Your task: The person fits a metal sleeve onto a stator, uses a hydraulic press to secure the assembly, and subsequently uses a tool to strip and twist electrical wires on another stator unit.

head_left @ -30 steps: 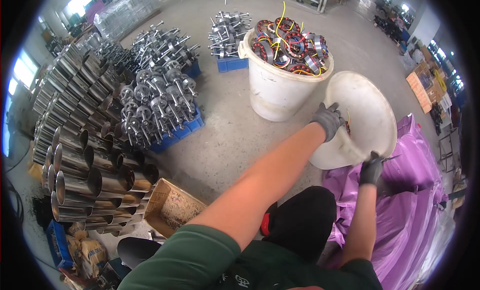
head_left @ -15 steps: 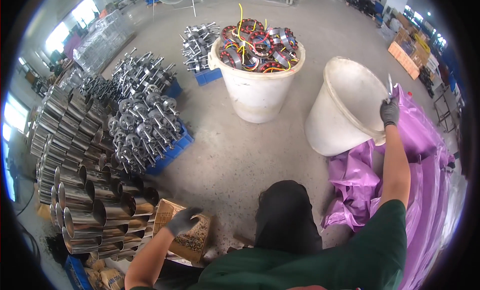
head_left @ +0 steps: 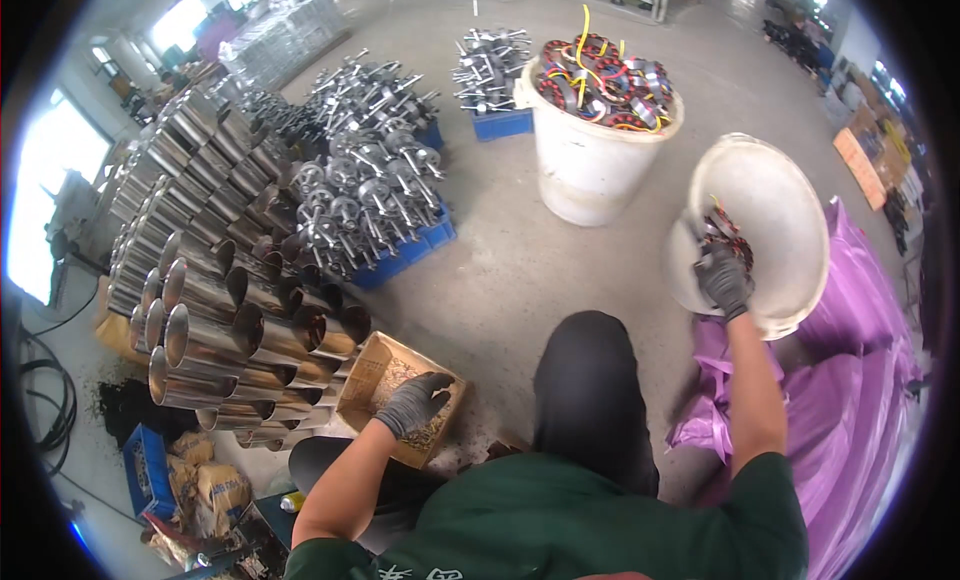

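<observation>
My left hand [head_left: 412,406], in a grey glove, hovers over a yellowish box [head_left: 452,408] that holds small loose metal pieces. Its fingers are loosely stretched, with nothing seen in them. A tilted white bucket [head_left: 790,210] stands at the right, its mouth facing me. Over its near left rim is my right hand [head_left: 724,280], also gloved and closed. A blurred grey, narrow object sticks up from that hand, too unclear to name. Just beyond the fingers, red and copper-coloured motor stators [head_left: 729,238] show inside the bucket.
Another white bucket [head_left: 590,175] is heaped with wired stators. Metal shaft parts [head_left: 370,195] fill blue crates [head_left: 410,255] on the left. Stacked shiny steel tubes [head_left: 210,325] stand close to my left arm. Purple sheeting [head_left: 840,410] covers something along the right.
My right hand has moved from the tilted bucket's far right rim to its near left side. Stators inside it have come into view. The whole view has shifted, turning rightward.
</observation>
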`<state>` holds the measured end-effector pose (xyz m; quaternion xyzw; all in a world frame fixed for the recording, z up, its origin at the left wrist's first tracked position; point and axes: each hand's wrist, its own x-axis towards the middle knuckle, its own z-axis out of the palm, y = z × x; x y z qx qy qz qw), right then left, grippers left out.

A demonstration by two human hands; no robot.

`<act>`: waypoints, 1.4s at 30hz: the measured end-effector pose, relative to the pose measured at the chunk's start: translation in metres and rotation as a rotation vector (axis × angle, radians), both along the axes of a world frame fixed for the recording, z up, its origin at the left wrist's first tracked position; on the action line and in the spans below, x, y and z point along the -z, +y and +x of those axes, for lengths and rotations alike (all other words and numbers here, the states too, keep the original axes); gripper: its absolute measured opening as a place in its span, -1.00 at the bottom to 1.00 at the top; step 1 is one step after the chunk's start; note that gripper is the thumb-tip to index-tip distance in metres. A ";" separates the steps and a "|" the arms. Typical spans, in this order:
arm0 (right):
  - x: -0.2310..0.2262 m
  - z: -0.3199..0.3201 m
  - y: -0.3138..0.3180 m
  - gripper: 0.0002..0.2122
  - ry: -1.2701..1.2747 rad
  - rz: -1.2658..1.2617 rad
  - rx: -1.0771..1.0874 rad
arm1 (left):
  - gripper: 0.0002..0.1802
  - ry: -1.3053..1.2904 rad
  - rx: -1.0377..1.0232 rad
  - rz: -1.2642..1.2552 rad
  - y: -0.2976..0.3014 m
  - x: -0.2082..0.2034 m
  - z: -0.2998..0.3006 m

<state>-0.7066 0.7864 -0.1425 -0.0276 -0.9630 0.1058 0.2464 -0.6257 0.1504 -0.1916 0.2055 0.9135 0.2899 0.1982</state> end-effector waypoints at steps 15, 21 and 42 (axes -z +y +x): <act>-0.167 0.037 0.017 -0.54 0.295 0.016 0.399 | -0.58 0.042 -0.016 -0.062 -0.010 -0.037 0.011; -0.156 -0.008 0.034 -0.62 0.051 0.030 0.581 | -0.49 0.002 0.029 -0.271 -0.019 -0.069 0.022; 0.006 0.045 -0.223 -0.76 -0.096 -0.117 -0.141 | -0.51 0.047 -0.031 -0.145 -0.035 -0.078 0.031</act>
